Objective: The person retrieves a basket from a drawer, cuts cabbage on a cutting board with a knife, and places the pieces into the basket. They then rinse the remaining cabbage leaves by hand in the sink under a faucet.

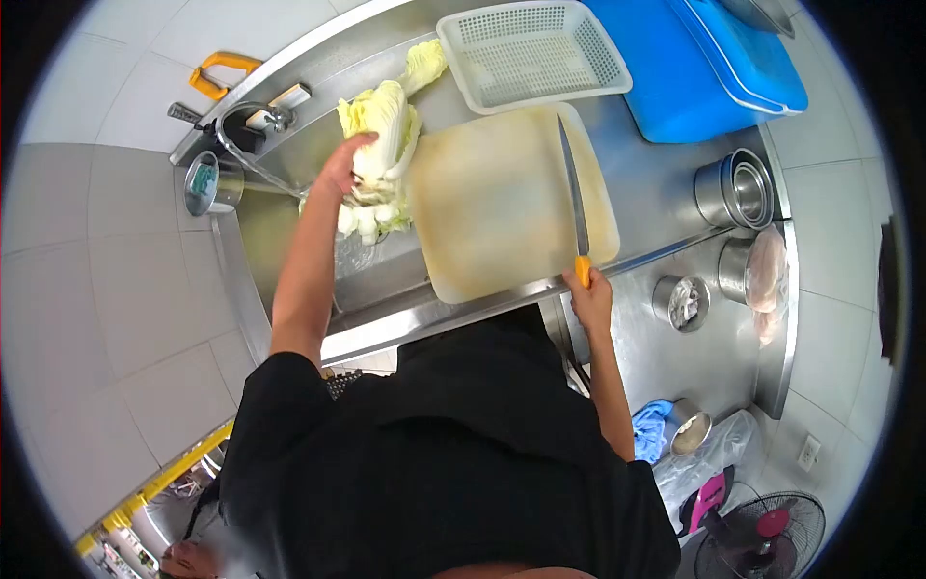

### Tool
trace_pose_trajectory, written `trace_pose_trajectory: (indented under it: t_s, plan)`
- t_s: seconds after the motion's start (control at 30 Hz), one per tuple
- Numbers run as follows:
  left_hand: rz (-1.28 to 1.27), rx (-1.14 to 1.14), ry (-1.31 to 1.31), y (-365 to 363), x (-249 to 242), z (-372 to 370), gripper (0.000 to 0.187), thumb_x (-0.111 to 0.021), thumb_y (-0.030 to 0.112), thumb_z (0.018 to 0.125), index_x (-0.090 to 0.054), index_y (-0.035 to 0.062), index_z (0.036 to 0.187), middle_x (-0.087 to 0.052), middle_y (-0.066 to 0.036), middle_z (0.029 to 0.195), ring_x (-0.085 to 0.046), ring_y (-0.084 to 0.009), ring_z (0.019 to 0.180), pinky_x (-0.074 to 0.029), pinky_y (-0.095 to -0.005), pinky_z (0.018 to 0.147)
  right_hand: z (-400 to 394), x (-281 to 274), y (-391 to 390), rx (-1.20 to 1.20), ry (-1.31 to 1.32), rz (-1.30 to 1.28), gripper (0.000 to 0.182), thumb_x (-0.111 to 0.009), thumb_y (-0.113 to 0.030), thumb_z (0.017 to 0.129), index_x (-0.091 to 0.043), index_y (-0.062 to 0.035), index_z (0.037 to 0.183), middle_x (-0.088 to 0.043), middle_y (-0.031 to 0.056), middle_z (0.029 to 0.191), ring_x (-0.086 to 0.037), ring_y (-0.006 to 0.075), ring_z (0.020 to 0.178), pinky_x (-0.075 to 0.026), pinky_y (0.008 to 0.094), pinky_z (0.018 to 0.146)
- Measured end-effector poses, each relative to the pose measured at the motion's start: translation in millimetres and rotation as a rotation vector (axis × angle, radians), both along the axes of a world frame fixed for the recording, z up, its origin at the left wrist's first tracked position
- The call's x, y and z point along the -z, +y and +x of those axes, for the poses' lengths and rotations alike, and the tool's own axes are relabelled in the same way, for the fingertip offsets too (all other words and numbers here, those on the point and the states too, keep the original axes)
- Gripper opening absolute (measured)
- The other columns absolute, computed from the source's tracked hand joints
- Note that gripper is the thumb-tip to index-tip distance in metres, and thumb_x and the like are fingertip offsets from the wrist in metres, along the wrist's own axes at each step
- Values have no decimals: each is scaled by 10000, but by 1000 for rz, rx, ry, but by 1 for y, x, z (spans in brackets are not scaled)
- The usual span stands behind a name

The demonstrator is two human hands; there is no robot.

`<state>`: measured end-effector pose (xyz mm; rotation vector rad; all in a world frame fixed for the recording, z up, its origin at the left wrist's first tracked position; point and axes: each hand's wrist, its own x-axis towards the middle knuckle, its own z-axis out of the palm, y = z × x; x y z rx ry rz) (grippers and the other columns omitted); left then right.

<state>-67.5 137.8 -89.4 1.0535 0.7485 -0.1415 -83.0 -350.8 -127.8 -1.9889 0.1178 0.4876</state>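
Note:
Over the sink, my left hand [344, 166] is closed on the side of a pale green and white cabbage [388, 125]. More cabbage pieces [371, 220] lie below it in the sink. My right hand [589, 292] grips the orange handle of a long knife [574, 188] at the front right. The blade points away from me, over the right part of a worn, cream-coloured cutting board [502, 207]. Another cabbage piece [424, 65] sits behind the held one.
A white perforated basket [533, 101] stands behind the board, with a blue cooler box [699, 72] to its right. Metal pots [714, 193] stand at the right. A curved faucet [280, 118] runs at the left, beside a metal pot [230, 183].

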Motion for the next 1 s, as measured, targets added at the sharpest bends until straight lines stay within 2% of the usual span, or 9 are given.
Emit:
trace_pose_trajectory:
  t_s: [0.23, 0.33, 0.43, 0.53, 0.63, 0.77, 0.83, 0.93, 1.0]
  plan:
    - [-244, -34, -232, -115, -21, -21, 502, -680, 193, 766, -515, -2, 1198, -631, -119, 1059, -643, -244, 918, -536, -370, 835, -6, 7, -26, -6, 54, 121, 288, -695, -270, 810, -580, -9, 769, -510, -8, 604, -446, 77, 534, -369, 257, 492]
    - [142, 129, -144, -157, -23, -10, 598, -731, 146, 700, -484, 2, 1225, -619, -106, 1068, -608, -214, 958, -502, -346, 858, -15, 26, -39, 26, 65, 172, 263, -695, -256, 814, -594, -15, 785, -509, -13, 605, -442, 73, 529, -369, 251, 488]
    - [900, 521, -241, -182, -10, -4, 837, -806, 171, 606, -389, 24, 1317, -595, -138, 1118, -589, -250, 999, -454, -347, 927, -24, 5, -46, 67, 175, 187, 263, -678, -248, 809, -599, 2, 801, -532, 10, 600, -485, 92, 518, -391, 261, 483]
    - [1192, 445, -82, -200, 12, -17, 976, -845, 231, 553, -332, 28, 1359, -571, -189, 1166, -566, -306, 1069, -445, -368, 949, -30, 17, -51, -36, 80, 21, 294, -617, -264, 812, -583, 28, 816, -566, 78, 566, -534, 150, 433, -416, 298, 418]
    - [1362, 636, 212, -216, -7, -13, 1120, -873, 350, 496, -281, 42, 1395, -534, -220, 1223, -526, -325, 1142, -438, -382, 962, -30, 0, -43, -25, 249, 74, 305, -595, -265, 825, -574, 35, 878, -581, 95, 579, -546, 162, 442, -447, 312, 432]
    - [1459, 625, -12, -200, 13, 14, 1190, -865, 465, 455, -280, 51, 1404, -466, -214, 1308, -497, -339, 1177, -434, -386, 966, -25, 1, -36, -71, 305, 13, 316, -555, -238, 830, -549, 37, 984, -621, 159, 654, -622, 272, 553, -502, 373, 533]
    - [1261, 780, 28, -218, -5, 29, 1226, -844, 550, 425, -292, 56, 1402, -401, -209, 1368, -474, -363, 1194, -416, -384, 984, -24, 25, -37, -86, 53, -216, 349, -531, -238, 829, -528, 21, 1063, -641, 229, 763, -639, 403, 725, -504, 456, 671]
    - [1565, 1002, 93, -271, 2, 13, 1205, -838, 558, 447, -295, 72, 1407, -352, -184, 1413, -423, -375, 1239, -407, -448, 976, -12, 10, -31, -112, -186, -291, 393, -508, -248, 834, -506, 12, 1128, -632, 281, 854, -604, 466, 835, -476, 499, 750]
    - [1789, 1089, 83, -291, 3, 6, 1238, -832, 548, 476, -216, 74, 1440, -288, -197, 1449, -399, -404, 1248, -403, -528, 944, 2, 1, -25, -109, -138, -293, 394, -512, -264, 844, -511, 5, 1132, -626, 288, 862, -602, 463, 845, -470, 501, 761]
